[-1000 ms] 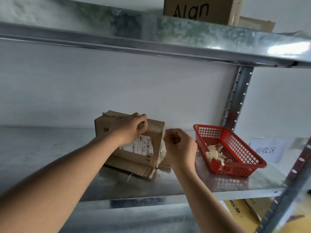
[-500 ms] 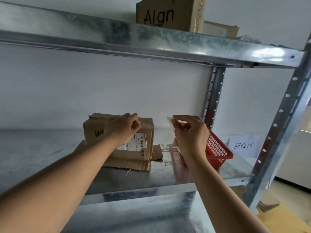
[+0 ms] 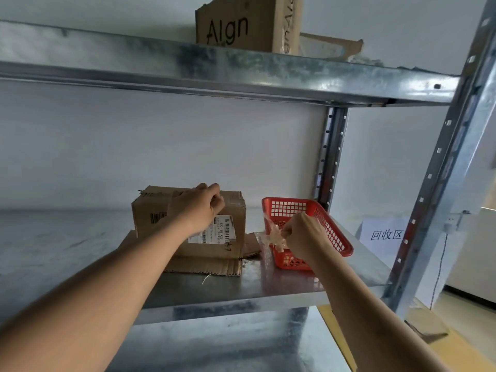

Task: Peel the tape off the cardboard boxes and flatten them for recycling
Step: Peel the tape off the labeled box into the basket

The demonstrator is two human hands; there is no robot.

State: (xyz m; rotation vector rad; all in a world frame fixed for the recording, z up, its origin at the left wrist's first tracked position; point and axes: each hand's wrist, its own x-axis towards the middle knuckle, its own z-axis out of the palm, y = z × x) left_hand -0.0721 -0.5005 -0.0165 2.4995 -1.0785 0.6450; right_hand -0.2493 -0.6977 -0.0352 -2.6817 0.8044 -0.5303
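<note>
1. The cardboard box (image 3: 188, 224) stood upright on the metal shelf (image 3: 268, 288), on flattened cardboard (image 3: 209, 265), just left of the red basket (image 3: 332, 232).
2. The left hand (image 3: 197, 208) kept its curled grip on the box's top edge, as half a second before.
3. The right hand (image 3: 303, 234), which had been raised beside the box pinching a scrap, had dropped over the basket's near corner, its grip pinching a crumpled strip of tape (image 3: 275, 237).
4. That suggested the peeled strip was about to be discarded; the box itself was not yet flattened.
5. Another box (image 3: 247, 22) waited on the shelf above, and a paper sign (image 3: 383, 233) stood to the right.
</note>
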